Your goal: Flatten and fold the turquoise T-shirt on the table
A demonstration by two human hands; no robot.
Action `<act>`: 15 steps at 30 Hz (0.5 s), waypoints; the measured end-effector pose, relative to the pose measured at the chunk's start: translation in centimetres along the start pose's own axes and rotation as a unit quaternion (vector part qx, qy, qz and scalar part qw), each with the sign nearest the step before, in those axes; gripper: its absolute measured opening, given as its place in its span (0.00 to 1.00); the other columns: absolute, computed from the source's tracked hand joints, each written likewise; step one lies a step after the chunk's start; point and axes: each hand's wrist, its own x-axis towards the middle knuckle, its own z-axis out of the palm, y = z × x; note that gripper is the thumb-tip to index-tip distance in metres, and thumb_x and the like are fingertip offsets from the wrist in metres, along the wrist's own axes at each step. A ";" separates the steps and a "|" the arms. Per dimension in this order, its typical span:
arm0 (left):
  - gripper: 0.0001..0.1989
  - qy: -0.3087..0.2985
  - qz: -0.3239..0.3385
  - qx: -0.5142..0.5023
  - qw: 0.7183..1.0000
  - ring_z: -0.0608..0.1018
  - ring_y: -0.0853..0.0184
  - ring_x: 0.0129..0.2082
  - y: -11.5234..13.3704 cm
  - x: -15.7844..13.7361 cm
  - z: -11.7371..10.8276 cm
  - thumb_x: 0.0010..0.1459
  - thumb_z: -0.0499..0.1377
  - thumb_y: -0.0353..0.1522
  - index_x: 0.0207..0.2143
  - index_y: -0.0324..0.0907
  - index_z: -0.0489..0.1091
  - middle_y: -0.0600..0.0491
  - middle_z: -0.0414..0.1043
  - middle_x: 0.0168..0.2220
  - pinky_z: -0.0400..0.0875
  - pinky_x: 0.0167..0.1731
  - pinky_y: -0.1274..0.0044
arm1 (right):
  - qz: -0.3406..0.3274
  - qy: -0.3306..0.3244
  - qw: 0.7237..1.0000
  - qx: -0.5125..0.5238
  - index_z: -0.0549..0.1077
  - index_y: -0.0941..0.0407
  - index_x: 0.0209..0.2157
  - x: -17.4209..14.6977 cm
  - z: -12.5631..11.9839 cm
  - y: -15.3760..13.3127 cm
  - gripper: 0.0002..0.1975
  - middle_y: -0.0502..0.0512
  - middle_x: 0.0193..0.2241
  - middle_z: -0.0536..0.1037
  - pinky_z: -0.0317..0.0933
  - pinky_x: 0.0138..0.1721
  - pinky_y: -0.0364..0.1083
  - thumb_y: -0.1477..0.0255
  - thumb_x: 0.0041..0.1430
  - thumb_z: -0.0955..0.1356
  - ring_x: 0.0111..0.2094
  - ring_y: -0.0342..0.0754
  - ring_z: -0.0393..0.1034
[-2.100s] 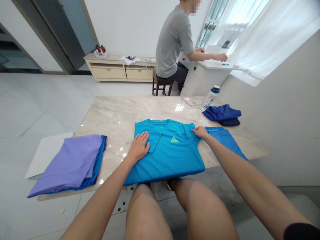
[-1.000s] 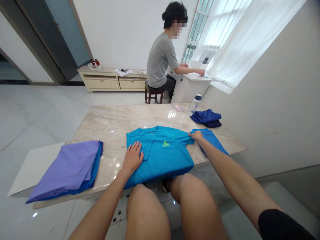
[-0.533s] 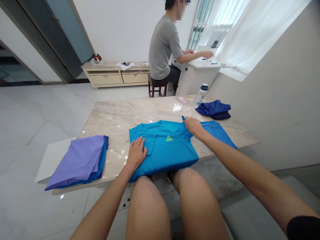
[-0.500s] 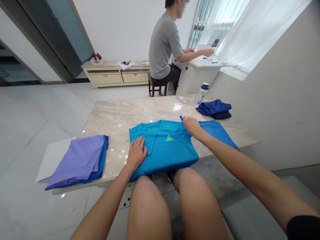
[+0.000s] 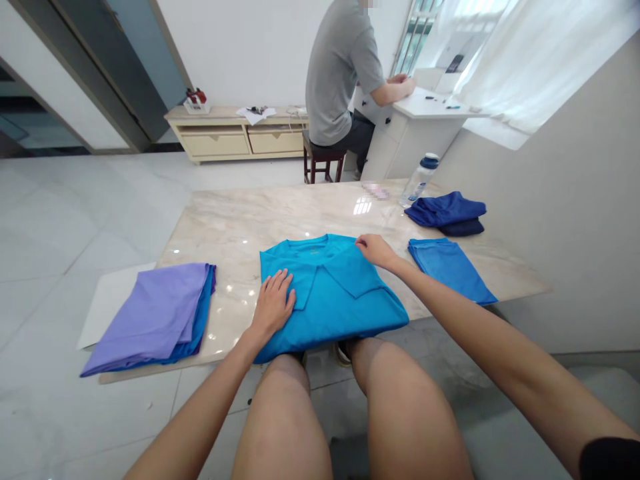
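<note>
A bright blue T-shirt (image 5: pixel 340 303) lies on the table in front of my knees, neckline away from me and lower part hanging over the near edge. Both sleeves are folded inward across its front. My left hand (image 5: pixel 274 300) rests flat on the left sleeve, fingers stretched out. At the shirt's upper right shoulder, my right hand (image 5: pixel 376 251) pinches the fabric edge between thumb and fingers. The green chest print is covered by the folded right sleeve.
Folded purple and blue clothes (image 5: pixel 155 307) lie at the table's left end. On the right are a folded blue garment (image 5: pixel 453 270), a dark blue garment (image 5: pixel 445 212) and a water bottle (image 5: pixel 419 181). Behind the marble-look table (image 5: pixel 240 217), a person (image 5: pixel 335 80) sits at a white desk (image 5: pixel 425 110).
My right hand has brought the right sleeve inward across the shirt's front, covering the print. My left hand stays on the left sleeve. The person's arm at the desk has drawn back.
</note>
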 end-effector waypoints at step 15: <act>0.21 -0.119 -0.227 -0.098 0.962 0.83 0.52 0.49 -11.2 14.4 -2.8 0.68 0.64 0.50 0.44 0.41 0.76 0.49 0.83 0.42 0.77 0.54 0.67 | -0.004 -0.180 0.983 -0.041 0.78 0.60 0.60 8.7 0.2 4.1 0.33 0.63 0.55 0.83 0.69 0.50 0.45 0.57 0.61 0.83 0.50 0.55 0.79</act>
